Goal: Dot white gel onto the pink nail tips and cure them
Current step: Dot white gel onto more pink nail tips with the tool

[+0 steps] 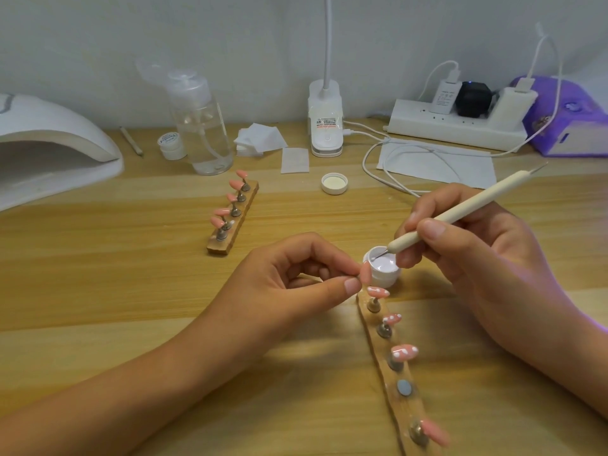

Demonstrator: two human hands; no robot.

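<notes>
Head view, the only one

- My right hand (460, 245) grips the dotting tool (460, 213) like a pen. Its metal point is dipped at the far-left rim of the open white gel pot (383, 266).
- The pot sits mid-surface, just past the far end of the near holder strip (406, 409).
- My left hand (306, 274) pinches one plain pink nail tip (366, 271) between thumb and forefinger, just left of the pot.
- The near strip carries three dotted tips (404, 352), one bare seat (404, 388) and one plain tip (436, 436) at the near end.

Step, as I read it: loading the tool
- Take a small bead and drag the excess off on the rim.
- Keep the pinched tip level and still.
- Touch straight down and lift clean.

Around
- Far strip (230, 241), left of centre, holds five plain pink tips.
- Cure lamp (49, 143) stands at far left, well apart from both strips.
- Pot lid (334, 183), pump bottle (204, 126) and a loose cable (394, 179) lie farther off.

In the way
- The dotted tips, probably still wet, sit right under my right wrist's path.
- The pot crowds the strip end, so a nudge could tip it
</notes>
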